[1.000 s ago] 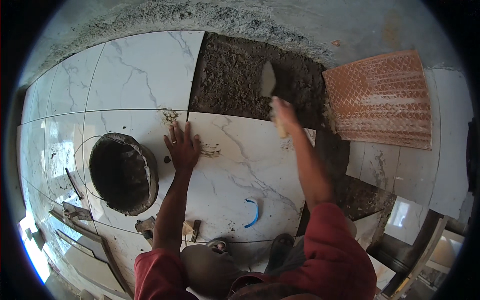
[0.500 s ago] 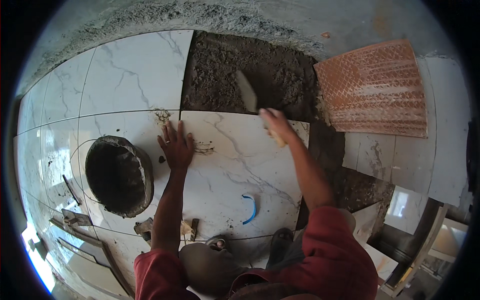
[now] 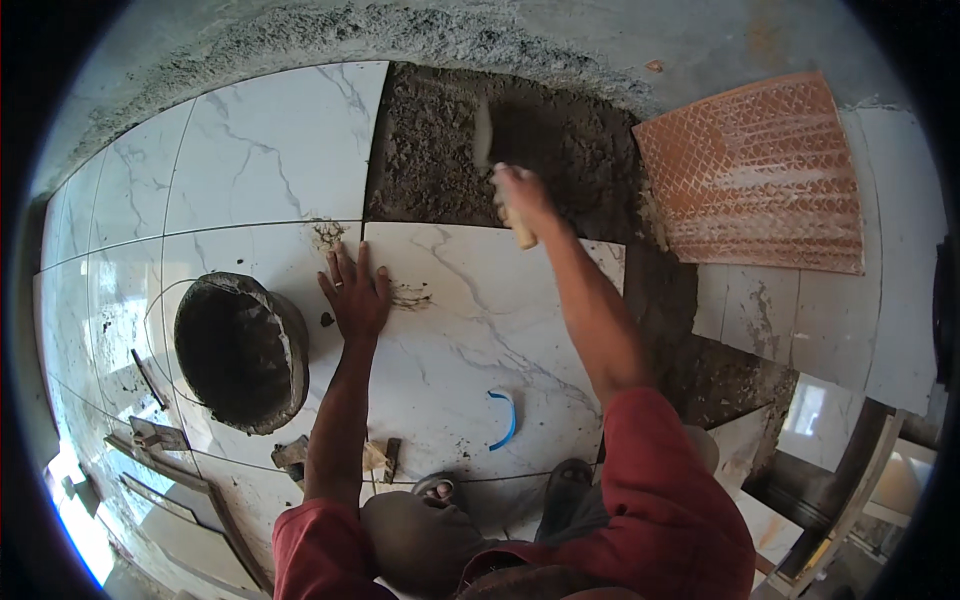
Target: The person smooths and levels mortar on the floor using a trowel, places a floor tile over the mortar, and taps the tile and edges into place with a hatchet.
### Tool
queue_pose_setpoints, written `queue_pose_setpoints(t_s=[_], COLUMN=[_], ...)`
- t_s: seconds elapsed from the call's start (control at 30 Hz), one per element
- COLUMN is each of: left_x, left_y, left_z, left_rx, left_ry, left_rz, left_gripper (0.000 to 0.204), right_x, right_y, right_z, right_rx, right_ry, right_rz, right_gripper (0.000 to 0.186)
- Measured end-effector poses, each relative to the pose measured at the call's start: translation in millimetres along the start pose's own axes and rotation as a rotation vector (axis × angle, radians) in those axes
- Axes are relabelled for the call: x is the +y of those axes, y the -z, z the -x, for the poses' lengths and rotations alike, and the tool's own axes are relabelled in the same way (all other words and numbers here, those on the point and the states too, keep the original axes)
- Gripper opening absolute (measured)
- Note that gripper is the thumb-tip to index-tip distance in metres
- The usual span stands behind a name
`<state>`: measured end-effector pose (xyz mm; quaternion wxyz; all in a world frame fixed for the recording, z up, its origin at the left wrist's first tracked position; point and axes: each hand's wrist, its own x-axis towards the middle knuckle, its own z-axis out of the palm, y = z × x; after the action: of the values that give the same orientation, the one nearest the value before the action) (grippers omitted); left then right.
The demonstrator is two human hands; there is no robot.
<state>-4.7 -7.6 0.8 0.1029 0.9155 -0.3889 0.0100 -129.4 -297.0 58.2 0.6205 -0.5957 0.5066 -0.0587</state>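
Observation:
Wrapped round the wooden handle of a trowel (image 3: 484, 137), my right hand (image 3: 524, 199) reaches over the far edge of a white marbled tile (image 3: 470, 330). The trowel's narrow-looking blade lies over dark, wet mortar (image 3: 430, 150) that fills a gap between the laid tiles and the wall. My left hand (image 3: 358, 294) rests flat on the tiles, fingers spread, close to the joint between two of them. Left of it stands a black bucket (image 3: 296, 345) with a thin wire handle, its inside coated with mortar.
A reddish tile (image 3: 750, 175) lies back side up at the right, streaked white. On the near tile sits a blue curved strip (image 3: 513, 420). A hammer-like tool (image 3: 290, 454) lies by my left forearm. A flat float (image 3: 158, 434) is at the lower left. A rough wall (image 3: 600, 40) runs along the far side.
My right hand has moved the trowel farther away and slightly left, its blade now turned more straight ahead. My left hand stays in place on the tiles.

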Motion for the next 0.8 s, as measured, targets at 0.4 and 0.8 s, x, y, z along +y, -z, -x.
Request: queue_pose_setpoints(t_s=[0.4,0.8], left_x=[-5.9,-6.9], left_y=[-0.9,0.4], left_z=[-1.7,6.6], left_rx=[0.021,0.013], left_ry=[0.007,0.009], left_rz=[0.007,0.016], left_gripper=[0.055,0.055], right_x=[-25.1,-3.7], right_y=[33.6,-22.1], right_z=[84.3,63.7], right_rx=[0.122,0.392], right_ry=[0.457,0.269], right_rz=[0.055,0.355], right_gripper=[0.039,0.051])
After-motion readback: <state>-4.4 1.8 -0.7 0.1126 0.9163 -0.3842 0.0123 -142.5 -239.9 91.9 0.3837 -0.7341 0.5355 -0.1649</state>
